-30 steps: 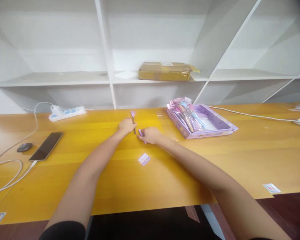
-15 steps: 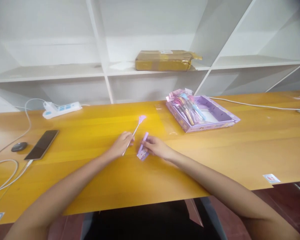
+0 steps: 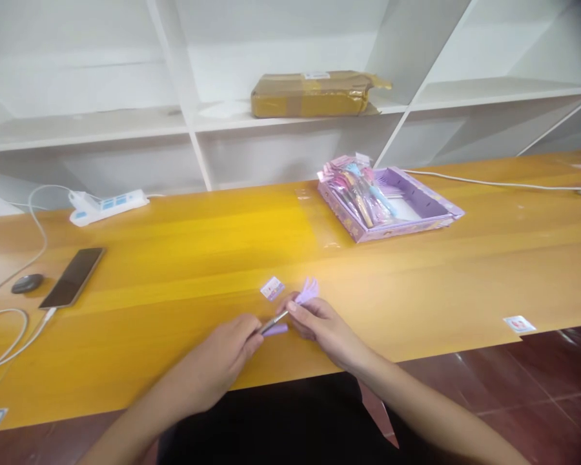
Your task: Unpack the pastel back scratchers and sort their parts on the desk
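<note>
Head view: purple-clawed rod [image 3: 275,320] bridges left hand [image 3: 230,347] and right hand [image 3: 325,328]

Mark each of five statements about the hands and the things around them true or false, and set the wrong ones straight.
1. The left hand and the right hand both hold the slim rod. True.
2. The wrapped packets lie in the right half of the purple tray. False: the packets are in the tray's left half.
3. A white cable is plugged into the phone. True.
4. The cardboard box stands on the table. False: the cardboard box rests on the shelf.
5. The rod's claw-shaped head is purple. True.
</note>
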`<state>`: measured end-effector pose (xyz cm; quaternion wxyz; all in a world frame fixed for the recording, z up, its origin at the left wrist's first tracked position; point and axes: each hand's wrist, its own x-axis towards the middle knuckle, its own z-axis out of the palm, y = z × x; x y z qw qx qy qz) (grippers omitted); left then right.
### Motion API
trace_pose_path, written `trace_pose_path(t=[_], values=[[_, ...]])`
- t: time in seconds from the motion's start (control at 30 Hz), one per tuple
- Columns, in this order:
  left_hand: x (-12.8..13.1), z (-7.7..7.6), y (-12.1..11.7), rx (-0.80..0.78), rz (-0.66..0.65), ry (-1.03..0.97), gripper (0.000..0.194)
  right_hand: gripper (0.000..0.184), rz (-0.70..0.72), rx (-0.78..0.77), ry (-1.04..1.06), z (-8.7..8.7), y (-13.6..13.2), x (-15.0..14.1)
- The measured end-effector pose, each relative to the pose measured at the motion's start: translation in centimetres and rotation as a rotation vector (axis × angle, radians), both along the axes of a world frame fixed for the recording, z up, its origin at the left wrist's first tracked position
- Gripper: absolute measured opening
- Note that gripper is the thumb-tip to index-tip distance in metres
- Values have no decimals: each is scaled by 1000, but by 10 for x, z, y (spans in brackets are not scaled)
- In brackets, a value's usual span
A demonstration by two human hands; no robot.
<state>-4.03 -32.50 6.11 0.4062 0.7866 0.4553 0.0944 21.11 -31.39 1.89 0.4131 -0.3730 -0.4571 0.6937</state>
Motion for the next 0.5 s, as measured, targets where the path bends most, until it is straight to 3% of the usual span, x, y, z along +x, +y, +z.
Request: trace_pose_path(t=[0.1,0.2,0.33,0.4,0.5], values=[[-11,-4,-14,-11,-29,-18,32,48,-160,81,-91,0,-4,15],[-24,-20,-22,21,140,2,29,43,-361,88,-58,0,-4,37],[-38,-45,-20,121,319,71,27,46,-438,67,43,-9,-2,60],[-40,-52,-15,176,323,64,33,45,-454,50,69,-16,-1,66],[-39,-54,-10,265,224,61,43,37,-485,26,84,-24,2,73]])
